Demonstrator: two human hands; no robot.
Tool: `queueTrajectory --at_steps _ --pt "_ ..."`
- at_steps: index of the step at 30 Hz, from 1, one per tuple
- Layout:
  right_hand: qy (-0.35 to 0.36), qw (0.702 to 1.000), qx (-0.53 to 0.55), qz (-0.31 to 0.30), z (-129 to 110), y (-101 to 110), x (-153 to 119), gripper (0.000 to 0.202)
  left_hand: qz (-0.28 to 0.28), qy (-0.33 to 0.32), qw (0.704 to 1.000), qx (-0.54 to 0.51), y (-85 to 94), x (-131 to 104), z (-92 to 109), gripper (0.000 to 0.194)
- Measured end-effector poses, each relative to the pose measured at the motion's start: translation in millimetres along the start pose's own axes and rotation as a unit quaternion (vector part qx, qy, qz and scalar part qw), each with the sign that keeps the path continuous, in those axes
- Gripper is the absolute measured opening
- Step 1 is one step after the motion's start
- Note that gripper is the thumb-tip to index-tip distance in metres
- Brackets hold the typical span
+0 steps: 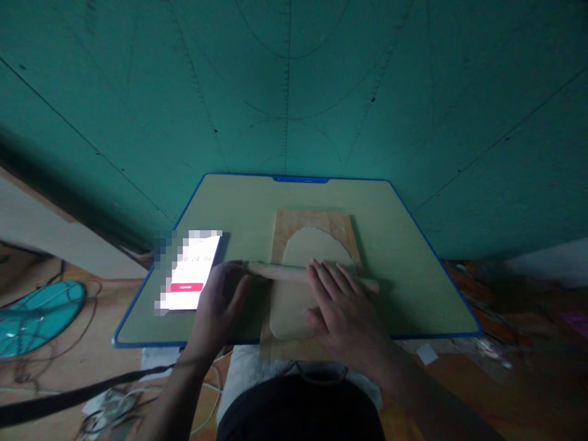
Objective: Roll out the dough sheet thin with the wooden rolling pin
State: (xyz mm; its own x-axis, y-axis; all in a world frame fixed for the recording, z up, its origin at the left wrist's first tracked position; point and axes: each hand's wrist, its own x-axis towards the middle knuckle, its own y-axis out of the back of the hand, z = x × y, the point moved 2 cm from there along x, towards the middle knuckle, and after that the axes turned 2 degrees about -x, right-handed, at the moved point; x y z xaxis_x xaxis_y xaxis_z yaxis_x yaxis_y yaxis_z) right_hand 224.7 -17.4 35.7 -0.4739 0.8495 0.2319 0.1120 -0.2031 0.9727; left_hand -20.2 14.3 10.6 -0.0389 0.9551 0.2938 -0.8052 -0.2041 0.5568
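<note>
A pale sheet of dough (294,306), rounded at its far end, lies on a wooden board (312,218). Across it rests a slim wooden rolling pin (287,273), sticking out past both sides of the board. My right hand (337,294) lies on the pin right of its middle, fingers stretched out and thumb over the dough. At the pin's left end is my left hand (223,294), fingers curved and thumb apart from them; whether it touches the pin I cannot tell.
A lit phone (193,269) showing a timer lies left of my left hand. Everything stands on a small, blue-edged table (404,245) against a green wall (294,92). Cables and a turquoise round thing (41,315) are on the floor at left, with a dark strap nearby.
</note>
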Motion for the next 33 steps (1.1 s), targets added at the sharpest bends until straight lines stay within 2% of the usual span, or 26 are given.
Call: queueTrajectory --at_steps 3,6,9,12,17,21,26,28,33 --pt "0.005 1.000 0.003 0.014 1 0 1 0.056 -0.033 -0.028 0.998 0.048 -5.3 -3 2 0.046" --pt "-0.014 1.000 0.009 0.003 5 0 6 0.053 -0.071 -0.093 0.986 0.120 -10.2 -4 4 0.065" --pt "-0.021 1.000 0.009 0.001 5 1 6 0.054 -0.082 -0.144 0.973 0.162 -13.2 -5 5 0.075" --pt "-0.016 1.000 0.017 0.002 0 3 -1 0.056 -0.087 -0.156 0.967 0.181 -15.6 -5 4 0.082" --pt "-0.027 0.999 0.017 -0.006 -9 4 -9 0.058 -0.080 -0.123 0.970 0.192 -15.9 -6 5 0.111" --pt "-0.031 0.999 0.013 -0.009 4 2 4 0.057 -0.096 -0.112 0.971 0.186 -13.6 -5 6 0.108" --pt "-0.083 0.996 0.002 -0.023 30 0 23 0.053 -0.084 -0.124 0.970 0.192 -12.8 -5 4 0.098" --pt "-0.083 0.996 -0.001 -0.021 24 2 19 0.053 -0.083 -0.130 0.971 0.184 -13.6 -5 4 0.097" --pt "0.001 0.999 0.023 -0.042 -12 10 -1 0.059 -0.090 -0.121 0.973 0.173 -14.2 -5 3 0.098"
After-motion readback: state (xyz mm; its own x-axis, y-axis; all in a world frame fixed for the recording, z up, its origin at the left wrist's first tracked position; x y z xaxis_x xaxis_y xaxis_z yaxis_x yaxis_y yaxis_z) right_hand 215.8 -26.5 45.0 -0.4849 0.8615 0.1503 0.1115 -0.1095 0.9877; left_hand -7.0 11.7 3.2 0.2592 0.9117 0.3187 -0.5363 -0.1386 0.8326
